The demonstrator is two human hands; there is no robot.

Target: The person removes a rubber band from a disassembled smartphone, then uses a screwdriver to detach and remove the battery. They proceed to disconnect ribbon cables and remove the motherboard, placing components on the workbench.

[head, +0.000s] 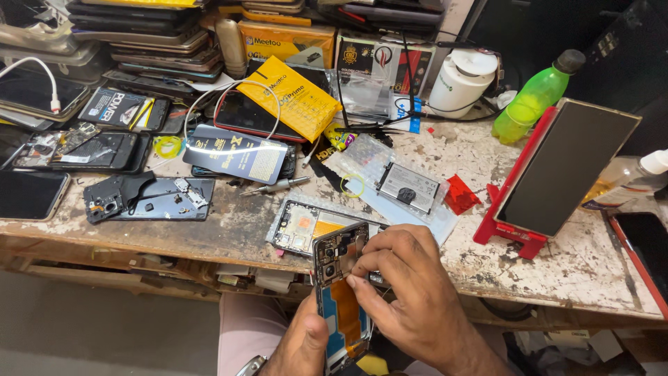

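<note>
Gripping the opened phone (341, 299) in your left hand (306, 341), your right hand (410, 292) pinches inside it — near the bench edge (139, 233), yellow packet (292, 97) far left.

The opened phone (341, 296) has no back cover, baring its camera cluster up top and an orange flex strip down the middle. It stands tilted, cradled on the left fingers, its upper edge under the right fingertips.

One green bottle (536, 97), two hands (410, 292)
</note>
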